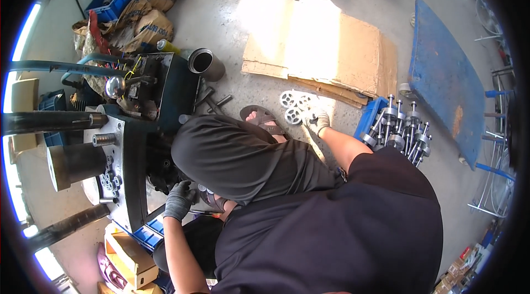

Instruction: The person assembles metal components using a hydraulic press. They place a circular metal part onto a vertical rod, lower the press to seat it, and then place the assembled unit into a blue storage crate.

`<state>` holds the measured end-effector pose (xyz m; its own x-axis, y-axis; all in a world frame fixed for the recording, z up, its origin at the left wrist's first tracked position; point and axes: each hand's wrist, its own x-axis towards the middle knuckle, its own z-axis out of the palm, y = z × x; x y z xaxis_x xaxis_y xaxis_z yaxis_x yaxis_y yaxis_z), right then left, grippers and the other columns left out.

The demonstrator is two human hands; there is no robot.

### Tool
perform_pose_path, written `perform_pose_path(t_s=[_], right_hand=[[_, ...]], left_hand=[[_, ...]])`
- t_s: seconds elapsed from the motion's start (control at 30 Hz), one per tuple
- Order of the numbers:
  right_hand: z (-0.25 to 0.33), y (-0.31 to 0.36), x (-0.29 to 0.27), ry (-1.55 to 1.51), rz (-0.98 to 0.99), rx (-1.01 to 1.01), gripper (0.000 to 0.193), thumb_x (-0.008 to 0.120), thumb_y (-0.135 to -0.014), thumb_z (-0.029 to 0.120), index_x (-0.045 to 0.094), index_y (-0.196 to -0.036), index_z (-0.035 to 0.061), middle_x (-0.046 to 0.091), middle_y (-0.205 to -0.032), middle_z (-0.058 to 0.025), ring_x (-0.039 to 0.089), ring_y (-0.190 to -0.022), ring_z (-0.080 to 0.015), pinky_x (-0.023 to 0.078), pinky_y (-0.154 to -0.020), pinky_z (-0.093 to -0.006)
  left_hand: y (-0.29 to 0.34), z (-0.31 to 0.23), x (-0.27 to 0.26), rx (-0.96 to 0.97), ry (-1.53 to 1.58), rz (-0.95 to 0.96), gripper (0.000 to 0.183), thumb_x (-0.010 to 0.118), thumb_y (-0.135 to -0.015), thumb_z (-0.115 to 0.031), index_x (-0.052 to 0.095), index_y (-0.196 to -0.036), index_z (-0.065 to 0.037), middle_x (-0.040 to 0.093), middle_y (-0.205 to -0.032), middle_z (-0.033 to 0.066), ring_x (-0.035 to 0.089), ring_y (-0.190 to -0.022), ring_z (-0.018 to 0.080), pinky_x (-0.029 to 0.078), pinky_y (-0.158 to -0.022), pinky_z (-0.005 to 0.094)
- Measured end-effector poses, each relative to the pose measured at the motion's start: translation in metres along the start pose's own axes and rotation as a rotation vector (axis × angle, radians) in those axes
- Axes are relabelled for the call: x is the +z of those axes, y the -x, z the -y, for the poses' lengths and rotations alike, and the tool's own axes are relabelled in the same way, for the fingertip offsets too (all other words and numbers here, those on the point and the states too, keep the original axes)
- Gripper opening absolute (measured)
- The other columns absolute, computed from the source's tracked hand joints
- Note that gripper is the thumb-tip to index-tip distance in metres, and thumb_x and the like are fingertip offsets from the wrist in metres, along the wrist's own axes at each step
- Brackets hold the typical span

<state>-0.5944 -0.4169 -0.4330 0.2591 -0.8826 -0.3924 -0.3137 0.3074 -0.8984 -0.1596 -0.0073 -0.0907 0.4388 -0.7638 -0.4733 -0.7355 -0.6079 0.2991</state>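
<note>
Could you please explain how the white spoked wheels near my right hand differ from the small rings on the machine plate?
Size: the spoked wheels look clearly larger than the small rings.
Look: the wheels are whitish with spokes and openings; the rings are grey, with no spokes visible.
Place: the wheels are low by the floor, at your right hand; the rings lie on the machine plate.
Both are round and grouped together.
</note>
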Motion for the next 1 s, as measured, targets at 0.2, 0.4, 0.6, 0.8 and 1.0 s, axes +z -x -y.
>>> perform_pose_path(t_s=[0.2, 0.4, 0.6, 0.8, 1.0], right_hand=[[-0.129, -0.03, 0.006, 1.407, 0.113, -0.262, 0.022, 0.065, -0.089, 0.026, 0.077, -0.09, 0.007, 0.073, -0.084, -0.0169, 0.071, -0.079, -0.0317, 0.055, -0.07, -0.0439], [0.022, -0.024, 0.031, 0.975, 0.226, -0.234, 0.028, 0.066, -0.091, 0.033, 0.077, -0.099, 0.0091, 0.075, -0.095, -0.0173, 0.073, -0.088, -0.0323, 0.056, -0.077, -0.044], [0.035, -0.033, 0.047, 0.941, 0.212, -0.201, 0.034, 0.066, -0.092, 0.041, 0.077, -0.107, 0.0112, 0.076, -0.105, -0.0176, 0.074, -0.096, -0.0328, 0.056, -0.083, -0.0442], [-0.013, -0.054, 0.054, 0.792, 0.156, -0.308, 0.047, 0.064, -0.094, 0.049, 0.075, -0.112, 0.0072, 0.077, -0.108, -0.0182, 0.073, -0.096, -0.036, 0.057, -0.086, -0.0441], [0.154, -0.025, 0.084, 0.935, 0.305, -0.134, 0.049, 0.07, -0.091, 0.051, 0.07, -0.109, 0.0049, 0.076, -0.104, -0.0194, 0.074, -0.094, -0.0372, 0.058, -0.083, -0.046]], left_hand=[[-0.009, -0.039, -0.027, 0.006, 0.247, 0.096, 0.021, 0.071, -0.097, -0.014, 0.068, -0.113, -0.001, 0.074, -0.089, 0.0137, 0.071, -0.072, 0.0231, 0.057, -0.068, 0.0377], [-0.004, -0.035, -0.009, -0.039, 0.287, 0.112, 0.015, 0.068, -0.098, -0.01, 0.068, -0.11, 0.0, 0.073, -0.082, 0.0107, 0.068, -0.066, 0.0174, 0.055, -0.062, 0.0337], [-0.005, -0.019, -0.002, -0.106, 0.046, 0.077, 0.039, 0.074, -0.092, -0.017, 0.068, -0.127, -0.002, 0.071, -0.114, 0.0216, 0.073, -0.098, 0.0367, 0.059, -0.086, 0.0442], [-0.028, -0.006, 0.01, -0.072, 0.05, 0.096, 0.042, 0.076, -0.091, -0.021, 0.068, -0.128, -0.003, 0.071, -0.117, 0.0229, 0.071, -0.105, 0.0399, 0.057, -0.092, 0.0474], [-0.035, 0.0, 0.018, -0.169, 0.17, 0.165, 0.043, 0.077, -0.091, -0.022, 0.068, -0.129, -0.005, 0.071, -0.117, 0.0218, 0.071, -0.105, 0.0398, 0.057, -0.092, 0.0474]])
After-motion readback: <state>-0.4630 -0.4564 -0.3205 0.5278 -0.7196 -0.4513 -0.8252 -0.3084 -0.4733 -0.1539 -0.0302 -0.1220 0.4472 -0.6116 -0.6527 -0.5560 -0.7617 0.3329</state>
